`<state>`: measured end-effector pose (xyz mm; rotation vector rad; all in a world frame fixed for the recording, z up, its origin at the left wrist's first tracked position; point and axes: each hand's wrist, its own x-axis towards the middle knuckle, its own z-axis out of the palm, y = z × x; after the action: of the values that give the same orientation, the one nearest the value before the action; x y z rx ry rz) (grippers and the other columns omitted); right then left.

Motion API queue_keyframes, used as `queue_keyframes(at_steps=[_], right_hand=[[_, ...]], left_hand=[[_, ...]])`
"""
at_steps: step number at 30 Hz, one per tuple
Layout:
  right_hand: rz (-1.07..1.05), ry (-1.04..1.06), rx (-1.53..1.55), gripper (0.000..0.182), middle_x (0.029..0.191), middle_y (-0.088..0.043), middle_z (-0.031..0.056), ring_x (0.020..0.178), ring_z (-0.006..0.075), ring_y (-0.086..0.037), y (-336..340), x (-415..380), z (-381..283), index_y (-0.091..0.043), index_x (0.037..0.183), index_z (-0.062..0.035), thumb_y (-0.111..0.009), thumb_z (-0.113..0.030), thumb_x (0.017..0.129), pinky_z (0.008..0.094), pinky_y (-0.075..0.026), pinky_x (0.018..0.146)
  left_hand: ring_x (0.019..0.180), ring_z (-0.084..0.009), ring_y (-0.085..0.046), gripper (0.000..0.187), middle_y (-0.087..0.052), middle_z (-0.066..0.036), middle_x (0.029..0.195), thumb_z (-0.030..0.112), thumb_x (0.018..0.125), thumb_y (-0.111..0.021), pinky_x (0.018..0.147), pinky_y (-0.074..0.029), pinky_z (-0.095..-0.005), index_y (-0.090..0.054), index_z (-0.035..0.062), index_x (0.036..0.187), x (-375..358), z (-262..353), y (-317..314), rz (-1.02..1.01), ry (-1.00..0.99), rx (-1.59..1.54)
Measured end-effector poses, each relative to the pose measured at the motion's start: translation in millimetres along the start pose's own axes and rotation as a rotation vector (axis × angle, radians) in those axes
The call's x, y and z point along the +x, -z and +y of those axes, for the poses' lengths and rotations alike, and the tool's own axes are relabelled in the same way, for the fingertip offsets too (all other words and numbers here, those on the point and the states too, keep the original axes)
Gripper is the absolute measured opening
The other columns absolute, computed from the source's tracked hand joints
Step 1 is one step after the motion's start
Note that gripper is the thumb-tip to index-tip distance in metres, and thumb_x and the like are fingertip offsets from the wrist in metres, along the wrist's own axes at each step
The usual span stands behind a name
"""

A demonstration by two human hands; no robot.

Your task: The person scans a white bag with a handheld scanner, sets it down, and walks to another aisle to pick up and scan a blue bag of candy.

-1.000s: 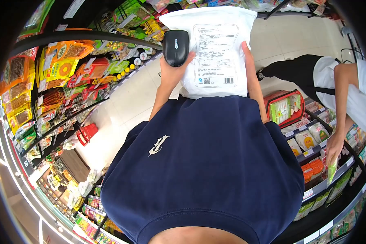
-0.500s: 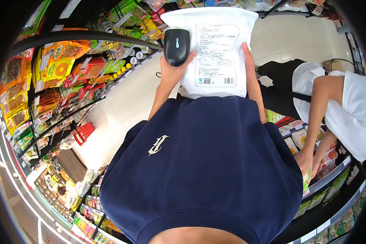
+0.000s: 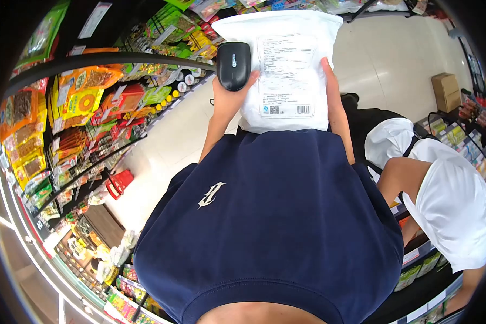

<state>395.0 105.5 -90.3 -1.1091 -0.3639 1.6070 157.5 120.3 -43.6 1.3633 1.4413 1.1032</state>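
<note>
A large white plastic bag (image 3: 313,102) is held up in front of my chest, its back panel of small print, QR code and barcode facing me. My left hand (image 3: 231,100) is wrapped round a black handheld barcode scanner (image 3: 234,66). The thumb of that hand also presses on the bag's left side. Along the bag's right edge, my right hand (image 3: 331,83) grips it with a finger lying on the front; its other fingers are hidden behind the bag.
Another person in a white top (image 3: 453,200) bends close at my right, beside low shelves. Racks of packaged snacks (image 3: 86,102) line the left. A red basket (image 3: 119,183) stands on the pale floor (image 3: 362,54). Further back sits a cardboard box (image 3: 445,92).
The other person has shifted lower and nearer to me, their hands now mostly hidden. The cardboard box has come into fuller view. My hands, scanner and bag hold nearly the same position.
</note>
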Motion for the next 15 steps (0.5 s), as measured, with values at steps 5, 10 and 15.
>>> queue_keyframes(at_steps=[5,10,15], right_hand=[[0.047,-0.006,0.017,0.071,0.117,-0.061,0.0207,0.104,0.0231,-0.062,-4.3,-0.2,-1.7,-0.049,0.127,0.0132,-0.051,-0.051,0.096,0.0297,-0.05,0.087],[0.077,-0.014,0.073,0.071,0.118,-0.061,0.0215,0.105,0.0241,-0.063,-14.0,6.4,-7.6,-0.049,0.128,0.0128,-0.05,-0.05,0.096,0.0307,-0.051,0.088],[0.088,0.006,0.091,0.069,0.12,-0.062,0.0204,0.104,0.0246,-0.065,-28.5,12.1,-10.5,-0.048,0.129,0.0122,-0.049,-0.048,0.097,0.0314,-0.053,0.088]], left_hand=[[0.077,-0.0127,-0.061,0.039,-0.068,-0.007,0.087,0.021,0.074,-0.086,0.071,-0.05,-0.0282,-0.064,-0.0033,0.097,18.5,-9.9,1.9,-0.078,0.034,0.018],[0.077,-0.0124,-0.061,0.039,-0.068,-0.007,0.088,0.02,0.074,-0.086,0.072,-0.05,-0.0279,-0.064,-0.0035,0.097,41.8,5.6,4.6,-0.159,0.02,-0.024],[0.075,-0.0111,-0.06,0.037,-0.068,-0.006,0.086,0.02,0.075,-0.085,0.071,-0.049,-0.027,-0.065,-0.0033,0.096,62.4,9.3,14.6,-0.198,0.0,-0.02]])
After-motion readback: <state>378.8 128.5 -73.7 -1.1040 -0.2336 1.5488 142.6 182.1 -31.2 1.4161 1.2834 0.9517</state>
